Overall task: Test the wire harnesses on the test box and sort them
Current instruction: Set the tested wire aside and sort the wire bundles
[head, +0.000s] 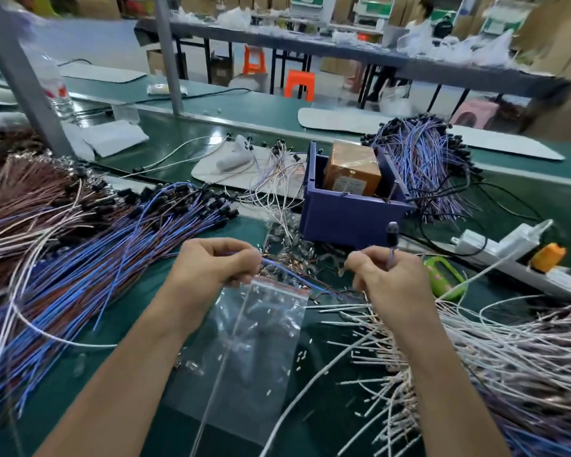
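My left hand [216, 262] and my right hand [384, 275] hold one blue and brown wire harness [297, 275] stretched between them above the green table. The left hand pinches its wire end. Gripped in the right hand is the other end, its black connector [393, 230] sticking up from the fist. Just behind the hands stands a purple bin [350, 212] with an orange box [351, 169] in it. A big pile of blue and brown harnesses [89, 258] lies to the left. Another bundle [432, 166] lies behind the bin on the right.
A clear zip bag [244, 357] lies under my forearms, small loose terminals scattered around it. White and pink wires [491, 364] fan out at the right. A white power strip [508, 252], a green object [442, 278] and a water bottle [55, 84] also sit on the bench.
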